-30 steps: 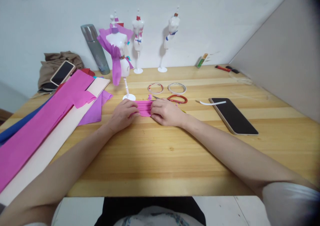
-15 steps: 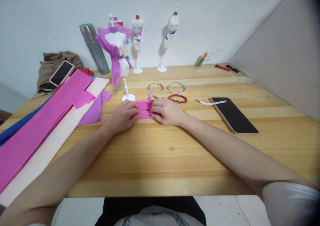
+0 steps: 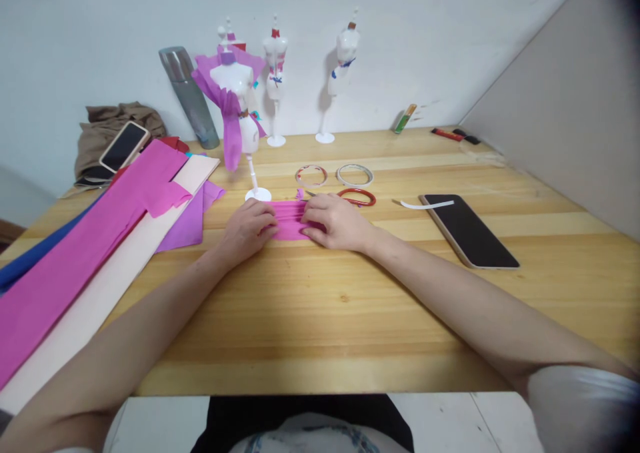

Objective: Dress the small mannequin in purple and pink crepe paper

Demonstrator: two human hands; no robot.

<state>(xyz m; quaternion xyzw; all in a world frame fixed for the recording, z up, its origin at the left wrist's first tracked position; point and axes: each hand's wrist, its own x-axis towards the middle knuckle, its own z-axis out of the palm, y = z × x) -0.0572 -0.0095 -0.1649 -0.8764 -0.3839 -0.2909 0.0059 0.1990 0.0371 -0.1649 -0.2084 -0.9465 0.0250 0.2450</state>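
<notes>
A small piece of pink crepe paper with crosswise pleats lies on the wooden table between my hands. My left hand pinches its left end, fingers curled. My right hand grips the right end, with thumb and fingers closed on the folds. Just beyond my right hand lie red-handled scissors, partly hidden by it. A tiny purple scrap rests by the blades. The white mini mannequin draped in purple crepe paper stands beyond my left hand.
Pink and cream crepe sheets cover the left side. Two tape rolls lie behind the scissors. A tablet-like phone with a white strip lies right. Other mannequins and a leaning flask stand at the wall.
Both hands stay almost in place on the pleated pink crepe paper. The whole view has shifted very slightly; nothing else visibly differs.
</notes>
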